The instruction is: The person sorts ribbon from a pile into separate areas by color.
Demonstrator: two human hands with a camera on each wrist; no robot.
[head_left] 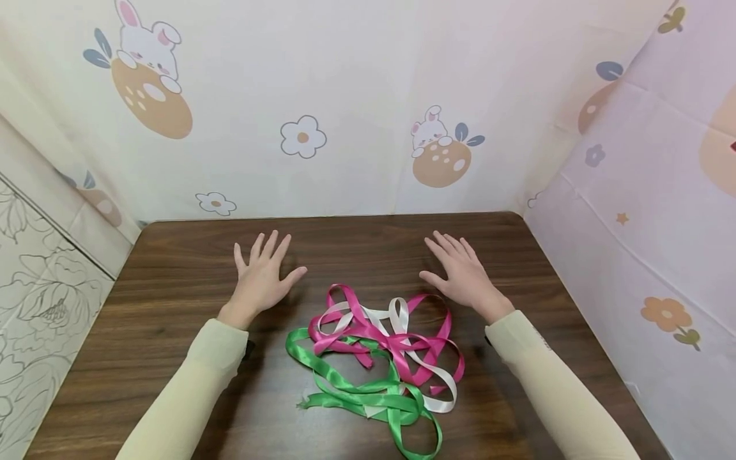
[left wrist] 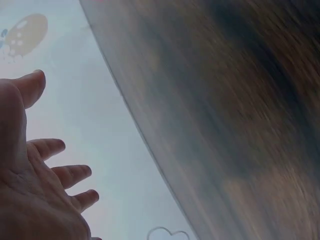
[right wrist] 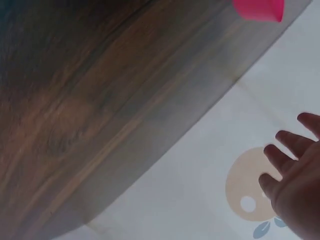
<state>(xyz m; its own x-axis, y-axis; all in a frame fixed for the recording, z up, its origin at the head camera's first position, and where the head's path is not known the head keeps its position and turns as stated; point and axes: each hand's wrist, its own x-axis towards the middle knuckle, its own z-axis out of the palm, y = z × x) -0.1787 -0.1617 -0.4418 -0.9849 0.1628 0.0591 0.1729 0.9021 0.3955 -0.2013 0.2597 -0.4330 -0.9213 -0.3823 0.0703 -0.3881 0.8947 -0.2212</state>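
Observation:
Three satin ribbons lie loosely tangled near the middle of the table: a pink ribbon (head_left: pixel 397 345), a white ribbon (head_left: pixel 445 377) and a green ribbon (head_left: pixel 339 380) nearest the body. To the left of the pile is my left hand (head_left: pixel 262 278), fingers spread and holding nothing. My right hand (head_left: pixel 462 275) extends on the other side, behind and right of the ribbons, its fingers straight and its palm free. Neither hand touches a ribbon. The right wrist view catches a bit of pink ribbon (right wrist: pixel 260 7) at its top edge; in the left wrist view, the left hand (left wrist: pixel 35 185) shows bare.
The dark wood-grain table (head_left: pixel 161 306) meets a patterned cloth backdrop (head_left: pixel 356 76) at its far edge. Another cloth (head_left: pixel 650 223) hangs along the right side. A white panel with flower line drawings (head_left: pixel 46 306) stands on the left.

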